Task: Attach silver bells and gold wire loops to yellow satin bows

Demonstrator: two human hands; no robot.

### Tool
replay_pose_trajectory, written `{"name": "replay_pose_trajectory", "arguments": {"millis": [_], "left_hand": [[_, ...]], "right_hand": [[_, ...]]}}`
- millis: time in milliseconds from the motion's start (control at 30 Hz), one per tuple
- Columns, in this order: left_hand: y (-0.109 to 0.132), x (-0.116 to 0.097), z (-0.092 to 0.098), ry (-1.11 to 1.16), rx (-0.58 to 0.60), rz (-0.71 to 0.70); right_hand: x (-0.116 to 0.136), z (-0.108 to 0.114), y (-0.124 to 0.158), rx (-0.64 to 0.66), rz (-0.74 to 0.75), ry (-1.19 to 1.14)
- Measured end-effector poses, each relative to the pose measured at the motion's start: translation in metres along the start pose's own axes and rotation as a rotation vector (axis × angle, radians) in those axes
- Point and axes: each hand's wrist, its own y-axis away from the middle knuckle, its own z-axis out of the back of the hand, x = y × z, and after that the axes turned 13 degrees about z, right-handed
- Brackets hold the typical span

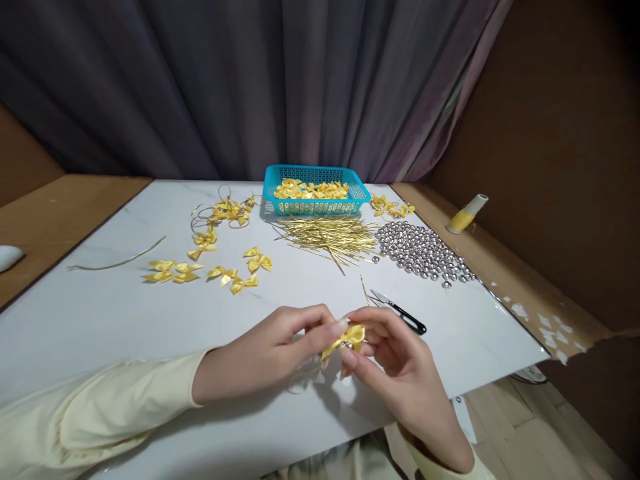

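Between my two hands, low over the white table [165,340], is a yellow ribbon bow [355,335] with a small silvery bead at its middle. My left hand [295,337] pinches the bow from the left with thumb and fingers. From the right, my right hand [395,353] closes its thumb and fingertips on the bow's other side. A thin cord [300,383] loops down faintly below my left hand. Just beyond my right hand lie black-handled thread snips [407,320] and a short gold stick [364,290].
A blue basket [315,208] of yellow bows stands at the back. Before it lies a pile of gold sticks [330,235]; silver beads [425,250] spread to its right. Loose bows [173,271] and corded bows [231,212] lie left. A yellow-white tube [467,215] stands on the right ledge.
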Motion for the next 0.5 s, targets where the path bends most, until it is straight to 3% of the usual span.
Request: {"name": "replay_pose_trajectory", "arguments": {"millis": [267, 500], "left_hand": [[0.000, 0.006, -0.002, -0.015, -0.051, -0.030], [0.000, 0.003, -0.003, 0.022, -0.114, -0.026]], "right_hand": [[-0.007, 0.001, -0.007, -0.010, 0.066, 0.020], [-0.018, -0.011, -0.010, 0.070, -0.191, -0.411]]}}
